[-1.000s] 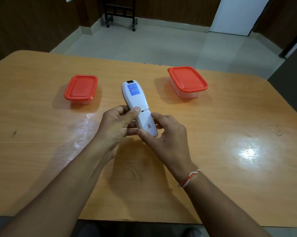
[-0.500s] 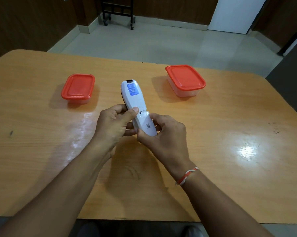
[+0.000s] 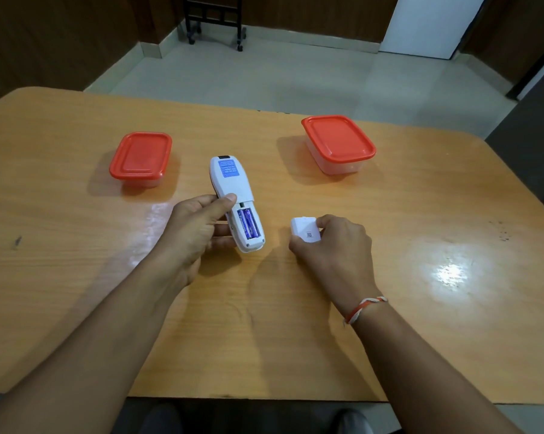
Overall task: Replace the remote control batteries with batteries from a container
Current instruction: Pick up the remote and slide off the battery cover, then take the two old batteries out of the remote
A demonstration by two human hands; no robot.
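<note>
My left hand grips a white remote control held face down above the table, thumb on its back. The battery bay is uncovered and two purple batteries lie side by side in it. To the right, my right hand holds the small white battery cover low over the wooden table. Two clear containers with red lids stand further back: the left container and the right container. Both lids are on, and their contents are hidden.
A bright light glare lies on the table's right side. Beyond the far table edge is a tiled floor with a black wheeled frame and a white door.
The battery cover has come off the remote. My right hand carried it away to the right, and the two purple batteries now show. My left hand still holds the remote.
</note>
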